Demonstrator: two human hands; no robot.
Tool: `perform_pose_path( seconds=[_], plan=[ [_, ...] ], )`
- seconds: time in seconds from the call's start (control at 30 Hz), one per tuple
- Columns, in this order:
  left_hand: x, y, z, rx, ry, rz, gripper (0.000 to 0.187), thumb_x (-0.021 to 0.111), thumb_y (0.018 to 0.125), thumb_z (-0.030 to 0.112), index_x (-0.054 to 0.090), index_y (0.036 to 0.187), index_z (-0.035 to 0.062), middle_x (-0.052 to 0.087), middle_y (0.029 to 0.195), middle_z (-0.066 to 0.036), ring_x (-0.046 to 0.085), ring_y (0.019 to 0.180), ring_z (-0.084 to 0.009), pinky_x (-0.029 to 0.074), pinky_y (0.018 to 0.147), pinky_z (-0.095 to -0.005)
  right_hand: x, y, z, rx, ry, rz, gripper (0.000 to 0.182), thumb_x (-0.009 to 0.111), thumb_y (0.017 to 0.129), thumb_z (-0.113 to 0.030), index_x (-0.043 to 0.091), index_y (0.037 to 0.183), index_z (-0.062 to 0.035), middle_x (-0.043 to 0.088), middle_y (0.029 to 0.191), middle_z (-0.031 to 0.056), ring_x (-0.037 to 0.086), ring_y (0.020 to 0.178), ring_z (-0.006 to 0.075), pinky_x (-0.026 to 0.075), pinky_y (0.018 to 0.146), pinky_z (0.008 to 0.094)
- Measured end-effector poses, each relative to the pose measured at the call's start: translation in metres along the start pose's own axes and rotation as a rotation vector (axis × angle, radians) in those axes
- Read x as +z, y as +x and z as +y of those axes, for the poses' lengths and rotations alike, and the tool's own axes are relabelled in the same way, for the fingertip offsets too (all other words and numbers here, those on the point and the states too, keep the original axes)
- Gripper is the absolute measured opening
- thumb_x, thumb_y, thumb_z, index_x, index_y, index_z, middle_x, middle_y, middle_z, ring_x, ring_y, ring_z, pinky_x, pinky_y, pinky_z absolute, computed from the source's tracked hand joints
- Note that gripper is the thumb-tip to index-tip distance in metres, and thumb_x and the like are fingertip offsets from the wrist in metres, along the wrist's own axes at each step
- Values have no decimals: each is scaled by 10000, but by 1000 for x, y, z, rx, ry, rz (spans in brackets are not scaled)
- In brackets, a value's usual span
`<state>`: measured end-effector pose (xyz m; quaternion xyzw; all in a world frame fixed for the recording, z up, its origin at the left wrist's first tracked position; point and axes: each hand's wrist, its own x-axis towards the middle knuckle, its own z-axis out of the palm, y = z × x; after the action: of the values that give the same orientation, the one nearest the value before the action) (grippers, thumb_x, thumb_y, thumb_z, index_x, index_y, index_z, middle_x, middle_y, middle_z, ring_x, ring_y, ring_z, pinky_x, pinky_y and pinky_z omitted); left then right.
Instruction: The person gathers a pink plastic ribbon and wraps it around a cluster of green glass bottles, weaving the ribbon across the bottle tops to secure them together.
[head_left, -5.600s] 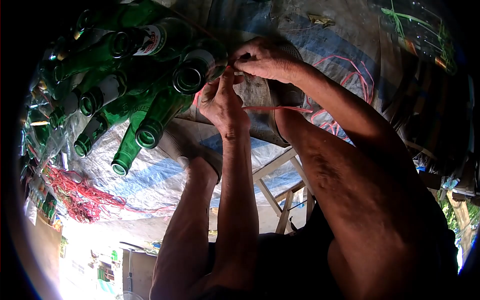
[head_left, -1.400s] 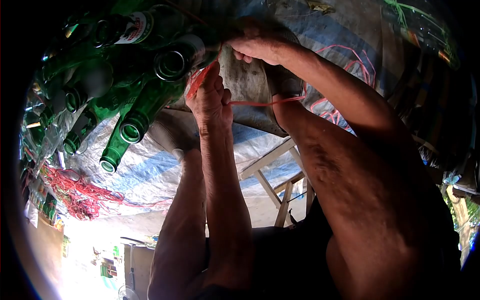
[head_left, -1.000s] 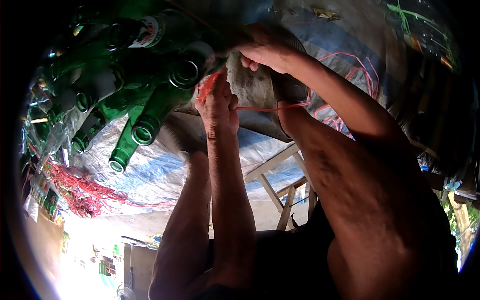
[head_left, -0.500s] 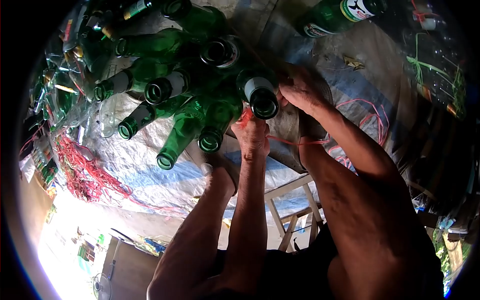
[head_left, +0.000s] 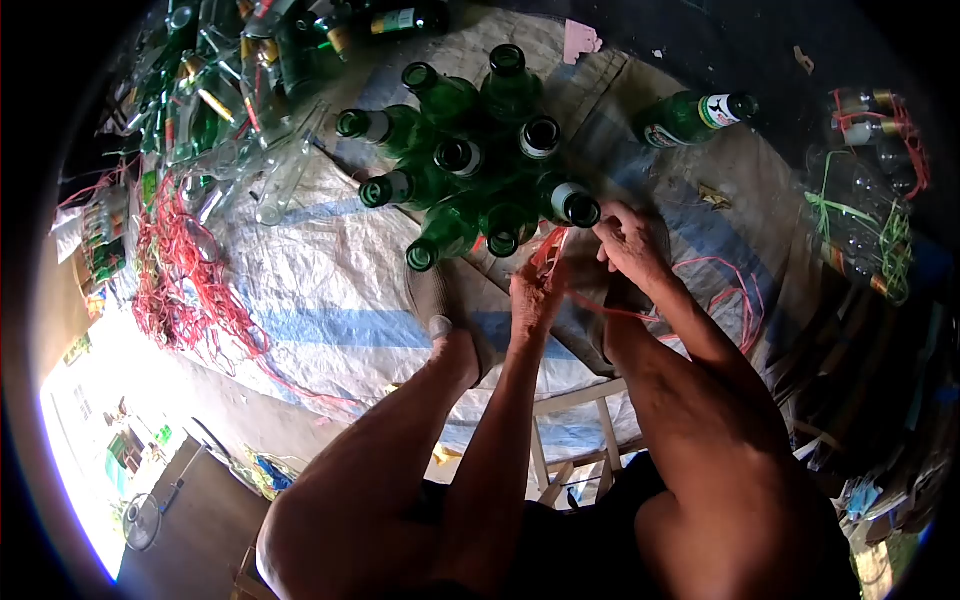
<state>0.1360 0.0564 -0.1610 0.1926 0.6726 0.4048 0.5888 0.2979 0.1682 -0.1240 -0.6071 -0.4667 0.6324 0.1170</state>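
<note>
In the head view, the only one, a cluster of green glass bottles with open mouths (head_left: 450, 222) stands on a white-and-blue striped woven plastic sheet (head_left: 340, 325), between and ahead of the person's feet. The left hand (head_left: 536, 290) is closed, its fingers folded around thin red plastic twine (head_left: 548, 252) at the cluster's near edge; a loose length trails off to the right. The right hand (head_left: 628, 240) is just beside the nearest right-hand bottle, fingers curled; whether they pinch anything, I cannot tell.

The bottles are likely rigid, slick and breakable, and heavy taken together; knocks between them could chip the glass. A single bottle probably grips best around its neck, the whole cluster low around the bodies with both hands. The twine looks light and limp, apt to slip or tangle, and best held gathered close to the glass.
</note>
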Motion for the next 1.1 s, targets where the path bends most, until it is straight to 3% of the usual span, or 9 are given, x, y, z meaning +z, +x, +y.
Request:
perform_pose_path(
  seconds=[0.1,0.27,0.4,0.43,0.53,0.67,0.77,0.93,1.1],
  plan=[
    [-11,-6,2,62,541,103,297,704,895,175,745,1164,58,778,988,-203,767,901,-269,587,823,-366,-7,-21,6,-81,-6,51,233,613,1006,-190,634,1151,-9,636,750,70,610,557,108,482,471,270],
    [-24,-35,26,54,702,321,280,675,871,187,762,1108,65,765,974,-227,755,957,-347,580,867,-394,-30,-65,5,-67,-80,95,218,620,1000,-154,658,1155,-7,670,804,76,617,569,120,485,488,279],
    [-21,-68,59,346,491,501,186,633,895,146,712,1034,50,725,931,-243,711,872,-427,561,802,-461,-42,-88,44,-329,-138,150,173,639,987,-126,668,1106,-4,680,787,81,613,567,140,487,515,299],
    [-17,-74,71,420,477,537,192,637,894,133,702,1051,43,718,945,-233,709,862,-422,561,800,-455,-48,-87,58,-308,-135,140,190,645,958,-154,685,1082,-17,703,797,127,666,655,197,529,632,366],
    [-12,-86,109,698,513,644,250,655,888,85,647,1128,15,678,1055,-195,701,839,-383,558,797,-424,-55,-125,35,-217,-260,189,212,693,929,-171,707,1089,-32,706,840,134,658,713,184,516,655,326],
    [1,-109,158,575,370,574,492,728,877,145,574,1323,7,695,1177,-216,721,941,-340,558,855,-406,-62,-150,36,-167,-276,172,211,691,933,-170,706,1092,-33,706,840,129,657,710,181,517,653,324],
    [-2,-86,160,777,557,596,440,690,903,165,579,1301,13,656,1173,-252,675,1017,-423,541,872,-460,-70,-164,45,-140,-262,152,210,690,936,-169,705,1095,-33,706,840,126,656,708,178,517,651,323],
    [-20,-55,167,671,604,431,418,745,835,259,687,1196,56,725,1126,-214,693,1050,-405,548,882,-457,-86,-186,60,-87,-227,144,208,687,940,-168,704,1099,-35,705,840,120,655,705,174,517,648,321],
    [-28,-54,179,672,666,300,376,754,862,300,711,1143,53,748,1044,-202,715,994,-400,557,854,-440,-100,-205,70,-43,-206,134,206,684,945,-167,702,1103,-36,705,840,114,653,702,169,518,644,319]
  ],
)
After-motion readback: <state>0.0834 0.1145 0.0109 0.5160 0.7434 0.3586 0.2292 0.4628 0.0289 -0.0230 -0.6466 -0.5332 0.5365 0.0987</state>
